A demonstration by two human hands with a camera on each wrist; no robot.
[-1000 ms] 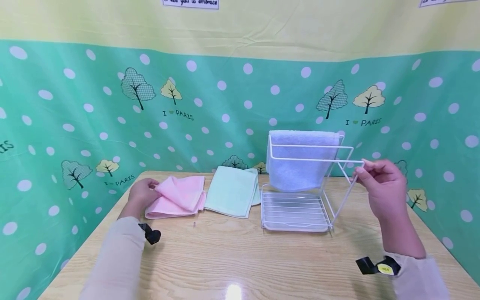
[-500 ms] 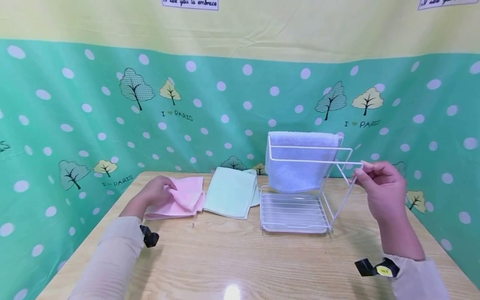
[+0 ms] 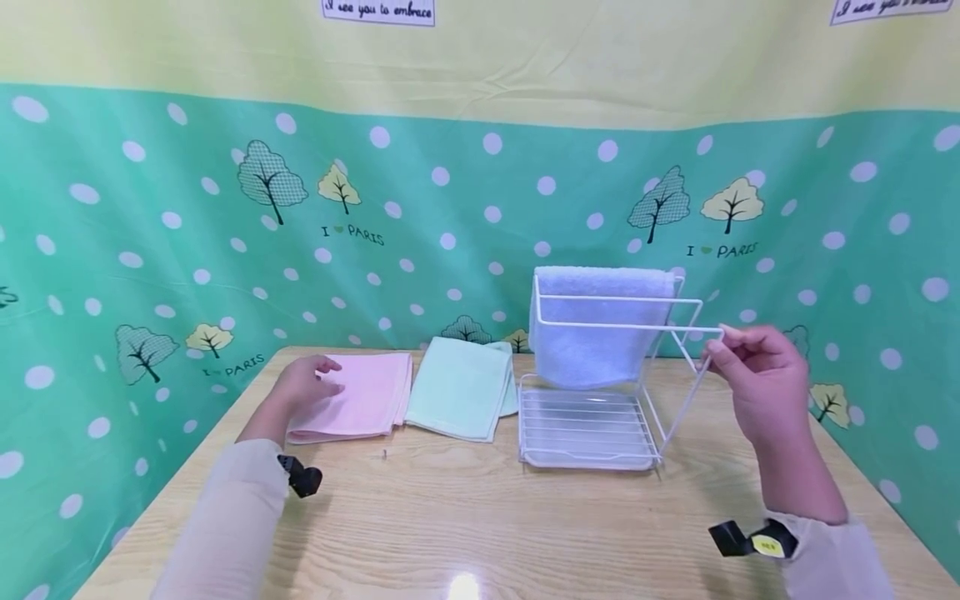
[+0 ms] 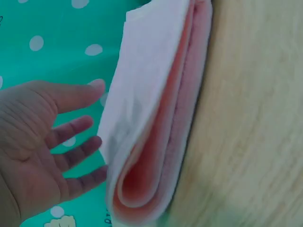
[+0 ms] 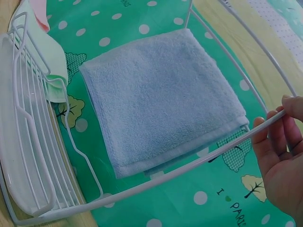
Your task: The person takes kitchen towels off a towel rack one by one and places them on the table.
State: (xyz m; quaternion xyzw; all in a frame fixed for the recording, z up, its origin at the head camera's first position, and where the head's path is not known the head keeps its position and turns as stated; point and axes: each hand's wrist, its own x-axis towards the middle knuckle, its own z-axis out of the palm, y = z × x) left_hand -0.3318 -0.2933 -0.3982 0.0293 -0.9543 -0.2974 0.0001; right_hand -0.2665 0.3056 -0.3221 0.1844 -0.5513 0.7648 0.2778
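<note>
My left hand (image 3: 306,387) hovers at the left end of a folded pink towel (image 3: 371,392), fingers spread and holding nothing. In the left wrist view the pink towel (image 4: 151,109) shows its stacked layers, with the fingertips right at its edge. My right hand (image 3: 767,375) pinches the front right corner of a white wire rack (image 3: 630,325) between thumb and fingers. Over the rack's rear bar hangs a blue towel (image 5: 161,94). A folded mint-green towel (image 3: 459,387) lies between the pink towel and the rack.
The rack's base holds a pale tray (image 3: 588,458) under a wire grid. A tiny object (image 3: 385,454) lies on the wooden table (image 3: 420,525) in front of the pink towel. A green dotted curtain (image 3: 420,200) stands behind the table.
My left hand has let go of the pink towel's raised fold, which now lies flat, and has drawn back slightly left. The right hand keeps its grip on the rack.
</note>
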